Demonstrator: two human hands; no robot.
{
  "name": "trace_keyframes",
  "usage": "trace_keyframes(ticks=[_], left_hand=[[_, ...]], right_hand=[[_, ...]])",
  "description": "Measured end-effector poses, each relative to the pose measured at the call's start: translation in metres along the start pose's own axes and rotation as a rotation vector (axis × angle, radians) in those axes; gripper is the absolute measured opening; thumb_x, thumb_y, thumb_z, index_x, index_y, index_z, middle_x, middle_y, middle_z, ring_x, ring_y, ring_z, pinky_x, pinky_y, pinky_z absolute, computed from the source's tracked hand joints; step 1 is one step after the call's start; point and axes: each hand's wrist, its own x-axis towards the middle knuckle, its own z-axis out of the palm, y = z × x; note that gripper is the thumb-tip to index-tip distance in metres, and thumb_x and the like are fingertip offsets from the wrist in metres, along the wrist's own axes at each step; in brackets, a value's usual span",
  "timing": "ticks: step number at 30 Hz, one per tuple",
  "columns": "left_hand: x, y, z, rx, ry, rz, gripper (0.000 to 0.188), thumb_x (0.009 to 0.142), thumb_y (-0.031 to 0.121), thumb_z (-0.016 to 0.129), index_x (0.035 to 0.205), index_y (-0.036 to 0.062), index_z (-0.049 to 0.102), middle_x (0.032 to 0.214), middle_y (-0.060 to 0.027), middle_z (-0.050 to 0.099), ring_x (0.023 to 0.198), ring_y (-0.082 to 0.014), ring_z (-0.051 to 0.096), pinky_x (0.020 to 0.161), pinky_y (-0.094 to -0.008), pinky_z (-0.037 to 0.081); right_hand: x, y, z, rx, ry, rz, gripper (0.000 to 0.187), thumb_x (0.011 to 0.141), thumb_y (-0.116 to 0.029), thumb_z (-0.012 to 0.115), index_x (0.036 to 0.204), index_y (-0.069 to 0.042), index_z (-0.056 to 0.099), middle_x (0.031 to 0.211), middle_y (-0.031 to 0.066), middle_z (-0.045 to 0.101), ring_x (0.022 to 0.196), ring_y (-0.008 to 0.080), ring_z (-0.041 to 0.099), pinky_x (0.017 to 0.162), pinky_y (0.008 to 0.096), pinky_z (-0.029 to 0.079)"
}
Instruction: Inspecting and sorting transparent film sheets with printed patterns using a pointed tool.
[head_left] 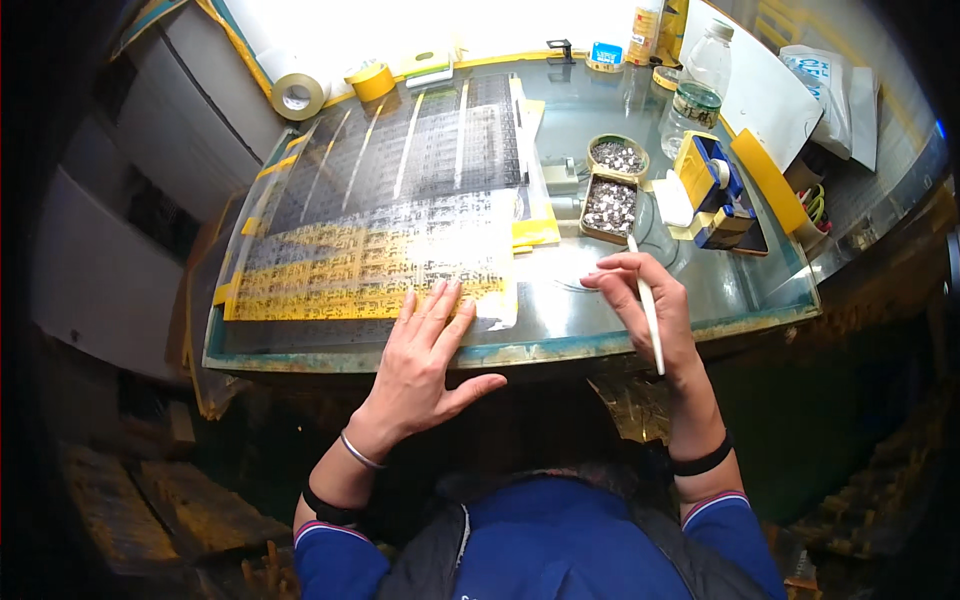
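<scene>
My left hand [428,350] lies with fingers stretched out on the near edge of a clear film sheet [380,250] printed with rows of small dark marks. Yellow shows through its lower part, grey through the upper. My right hand [645,300] is raised over the front of the glass table, its fingers closed around a slim white pen-like tool [652,322]. The tool's upper end points toward a small square tray [610,207] of dark and white bits. Behind that tray stands a round dish [617,155] with similar bits.
A blue and yellow tape dispenser [712,190] stands right of the trays. Farther back is a clear plastic bottle [705,80]. Tape rolls, one pale [298,97] and one yellow [371,81], sit at the far left. The glass table's front edge [560,348] has a greenish rim.
</scene>
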Motion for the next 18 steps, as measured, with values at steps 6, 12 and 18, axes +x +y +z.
trace_keyframes(ticks=[6, 12, 18], left_hand=[[-0.008, 0.010, 0.002, -0.051, 0.064, 0.036, 0.069, 0.076, 0.030, 0.081, 0.131, 0.0002, 0.052, 0.143, -0.0231, 0.045, 0.135, -0.0390, 0.041, 0.112, -0.0538, 0.030], [-0.018, 0.024, 0.011, -0.096, 0.196, 0.067, 0.057, 0.074, 0.019, 0.081, 0.122, -0.0025, 0.059, 0.126, -0.0176, 0.060, 0.120, -0.0329, 0.056, 0.105, -0.0434, 0.044], [-0.016, 0.020, 0.016, -0.163, 0.239, 0.058, 0.043, 0.073, 0.015, 0.081, 0.110, -0.0005, 0.064, 0.126, -0.0166, 0.061, 0.120, -0.0328, 0.057, 0.105, -0.0446, 0.044]], right_hand=[[-0.012, -0.007, 0.009, -0.342, -0.133, -0.477, 0.052, 0.101, -0.048, 0.042, 0.120, -0.005, 0.065, 0.094, 0.0150, 0.063, 0.093, 0.0305, 0.058, 0.083, 0.0405, 0.047], [-0.028, -0.010, 0.025, -0.411, -0.200, -0.533, 0.027, 0.071, -0.002, 0.078, 0.098, -0.008, 0.072, 0.092, 0.0080, 0.070, 0.092, 0.0288, 0.065, 0.082, 0.0386, 0.053], [-0.024, -0.007, 0.031, -0.460, -0.201, -0.606, 0.024, 0.069, -0.004, 0.080, 0.092, -0.009, 0.073, 0.091, 0.0064, 0.072, 0.089, 0.0248, 0.067, 0.085, 0.0411, 0.054]])
